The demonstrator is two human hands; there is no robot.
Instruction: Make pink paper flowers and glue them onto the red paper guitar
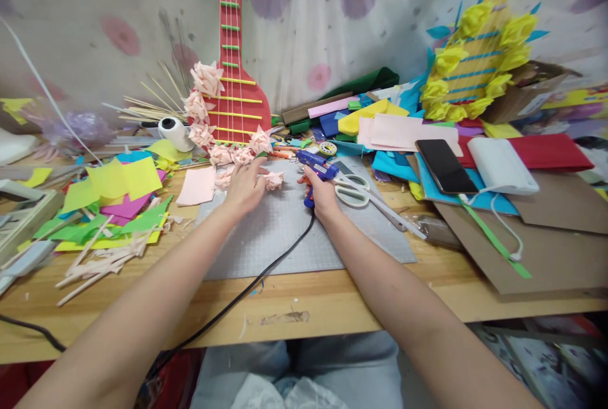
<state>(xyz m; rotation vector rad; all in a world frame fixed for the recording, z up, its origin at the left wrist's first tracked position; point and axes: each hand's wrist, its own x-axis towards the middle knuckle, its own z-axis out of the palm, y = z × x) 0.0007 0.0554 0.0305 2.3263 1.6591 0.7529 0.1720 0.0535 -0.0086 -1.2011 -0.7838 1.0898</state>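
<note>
My right hand (322, 195) is wrapped around the handle of a blue hot glue gun (319, 165), its nozzle pointing right and its black cord (266, 270) running down to the left. My left hand (246, 188) reaches over the grey cutting mat (289, 241) with fingers stretched out among pink paper flowers. One loose flower (273, 180) lies by its fingertips; another flower (224, 177) is partly hidden at its left side. Just beyond stands a red paper guitar (244, 102) with pink flowers (207, 78) along its left and lower edge.
Scissors (352, 191) and a metal ruler (384, 209) lie right of the glue gun. A phone (445, 165) and white power bank (503, 165) sit farther right. Paper scraps (114, 206) cover the left side. A yellow guitar (475, 70) stands at the back right.
</note>
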